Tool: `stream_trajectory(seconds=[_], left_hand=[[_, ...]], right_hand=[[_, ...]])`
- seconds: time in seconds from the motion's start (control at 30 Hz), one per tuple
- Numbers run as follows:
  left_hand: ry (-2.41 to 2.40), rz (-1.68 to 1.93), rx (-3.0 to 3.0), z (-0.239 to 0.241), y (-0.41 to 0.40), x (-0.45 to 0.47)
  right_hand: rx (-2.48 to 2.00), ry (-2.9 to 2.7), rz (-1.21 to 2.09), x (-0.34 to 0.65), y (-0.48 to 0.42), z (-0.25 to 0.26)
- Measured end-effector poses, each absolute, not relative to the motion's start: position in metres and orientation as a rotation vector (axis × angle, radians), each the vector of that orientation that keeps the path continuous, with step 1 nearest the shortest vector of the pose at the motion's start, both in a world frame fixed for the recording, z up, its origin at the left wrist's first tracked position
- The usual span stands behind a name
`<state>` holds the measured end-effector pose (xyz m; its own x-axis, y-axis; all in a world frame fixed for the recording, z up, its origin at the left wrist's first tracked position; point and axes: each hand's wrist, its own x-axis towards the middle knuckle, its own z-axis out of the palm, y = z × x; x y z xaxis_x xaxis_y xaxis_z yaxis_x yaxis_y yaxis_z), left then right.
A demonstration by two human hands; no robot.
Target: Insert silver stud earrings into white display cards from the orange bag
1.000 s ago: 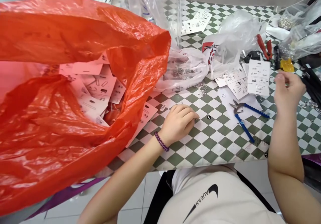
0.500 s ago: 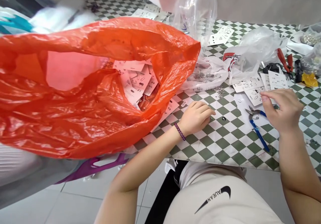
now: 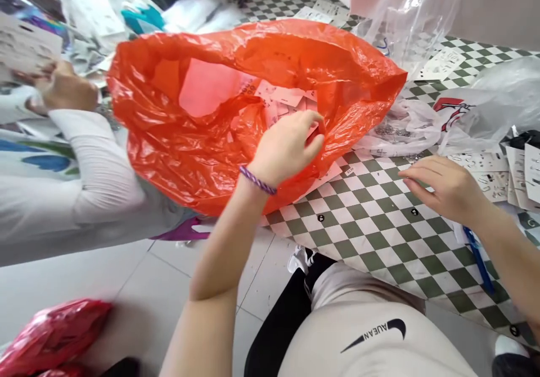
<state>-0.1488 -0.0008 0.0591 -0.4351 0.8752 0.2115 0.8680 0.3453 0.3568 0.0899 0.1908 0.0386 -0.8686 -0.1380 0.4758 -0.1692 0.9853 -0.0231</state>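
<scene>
An orange-red plastic bag (image 3: 177, 163) lies wide open on the table with several white cards (image 3: 291, 100) inside. Over its mouth is my left hand (image 3: 284, 143), thumb and fingers apart with nothing visible between them; a purple beaded bracelet (image 3: 257, 180) circles the wrist. My right hand (image 3: 442, 185) hovers above the checked tabletop (image 3: 363, 236), fingers stretched out, beside cards holding small metal jewellery pieces (image 3: 485, 169). Under my right wrist, blue-handled pliers (image 3: 478, 259) are partly hidden. Small black round pieces (image 3: 320, 218) dot the table.
At the left, another person's hand (image 3: 70, 87) holds a white card (image 3: 27, 45). Clear and white plastic bags (image 3: 472, 107) lie at the back right. A red bag (image 3: 59, 332) rests on the tiled floor.
My left hand has moved left from the tabletop to over the bag's opening. My right hand has come left, away from the cards. The view has turned left, bringing in the other person.
</scene>
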Motion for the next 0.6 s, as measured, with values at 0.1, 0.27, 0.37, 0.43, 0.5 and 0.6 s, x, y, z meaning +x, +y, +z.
stream_trajectory(seconds=[0.1,0.27,0.37,0.43,0.5,0.6], left_hand=[[2.486,0.184,1.431,0.064,-0.017,-0.183],[2.566,0.014,1.457,0.058,-0.043,-0.201],[2.649,-0.07,1.413,0.057,-0.051,-0.207],[2.653,-0.146,1.355,0.056,-0.053,-0.212],[2.667,-0.175,1.324,0.054,-0.052,-0.215],[2.685,-0.148,1.309,0.051,-0.051,-0.22]], right_hand=[[0.371,-2.574,0.214,0.06,0.172,0.044],[0.582,-2.57,0.197,0.018,0.152,0.039],[0.593,-2.746,0.187,-0.002,0.149,0.019],[0.567,-2.844,0.142,-0.014,0.147,0.004],[0.571,-2.888,0.051,-0.021,0.144,-0.008],[0.714,-2.843,-0.095,-0.02,0.144,-0.016]])
